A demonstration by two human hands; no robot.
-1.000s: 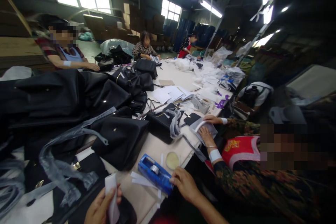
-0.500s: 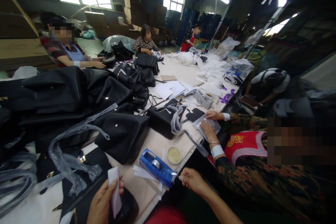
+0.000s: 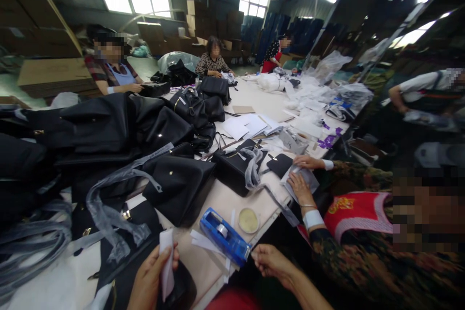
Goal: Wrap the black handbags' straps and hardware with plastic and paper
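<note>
My left hand (image 3: 150,269) is closed around a folded strip of white paper (image 3: 166,265), thumb on its near face. Just off the cutter end of a blue tape dispenser (image 3: 232,244), my right hand (image 3: 271,261) is closed in a pinch. A short bit of clear tape seems to run from the cutter to these fingertips, though it is barely visible. White paper strips (image 3: 205,242) lie beside and partly under the dispenser. Behind the dispenser is a round tin (image 3: 249,220) with pale yellowish contents. A black bag (image 3: 179,186) stands beyond my left hand.
Black bags (image 3: 98,123) are heaped on the left, with plastic-wrapped straps (image 3: 105,208) over them. A co-worker's hands (image 3: 300,186) press white wrapping at the right table edge. White sheets (image 3: 250,126) lie mid-table. Other people work around the far side.
The view has swung left, so everything sits further right in the picture. A person at the far right, bent over before, is now more upright. Both my hands keep their grips.
</note>
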